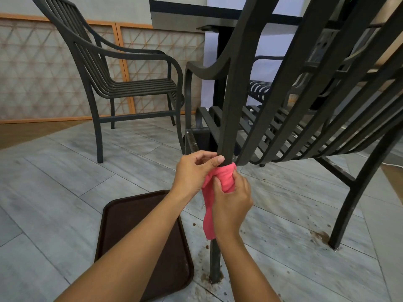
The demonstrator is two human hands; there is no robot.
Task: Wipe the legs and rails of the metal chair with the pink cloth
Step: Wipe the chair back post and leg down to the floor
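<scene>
Head view looks down on a pale grey tiled floor (54,182) that fills the lower frame, with a latticed wooden screen (32,68) running along its far left edge. Closest to the camera stands a dark metal slatted chair (305,127), its curved back slats sweeping across the right side; its near back leg (229,94) runs down the middle of the picture to the tiles, where brown dirt specks (318,235) lie scattered around its feet. A second dark metal armchair (113,83) stands well apart at the left, and a dark-edged table (196,16) rises behind both. On the floor just left of the leg lies a dark brown rectangular plastic tray (135,236). A pink cloth (224,177) is wrapped around the leg about midway down, one tail hanging loose beside it. The right hand (231,203) grips the cloth with fingers curled around the leg, thumb pressing the fabric. The left hand (194,171) pinches the cloth's upper edge, thumb tip touching the leg.
</scene>
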